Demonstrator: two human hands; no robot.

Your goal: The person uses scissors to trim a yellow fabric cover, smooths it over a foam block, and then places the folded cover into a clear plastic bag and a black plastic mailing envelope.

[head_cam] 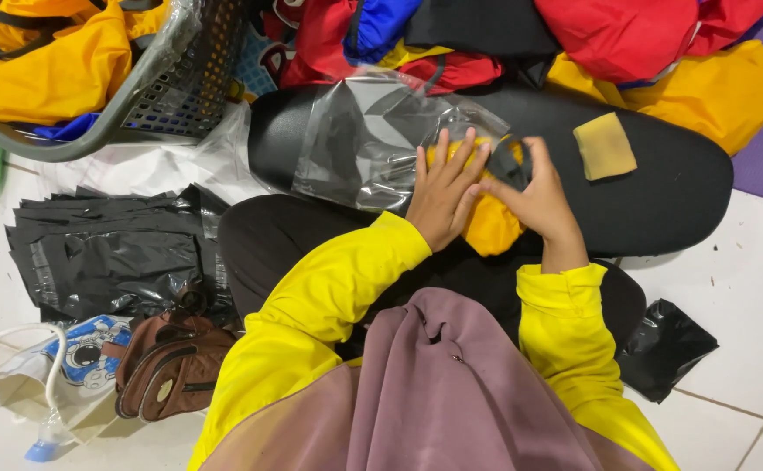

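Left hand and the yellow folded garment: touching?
Touching. The head view shows the left hand pressed flat on the yellow folded garment, fingers spread across its top with no gap; the right hand rests on it too.

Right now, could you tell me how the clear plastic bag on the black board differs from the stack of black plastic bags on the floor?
The clear plastic bag is see-through and single; the black plastic bags are opaque and stacked. The clear bag lies on the black board, with the left hand and right hand pressing a yellow garment at its mouth; the black bags lie untouched on the tiled floor. Both are glossy and crinkled.
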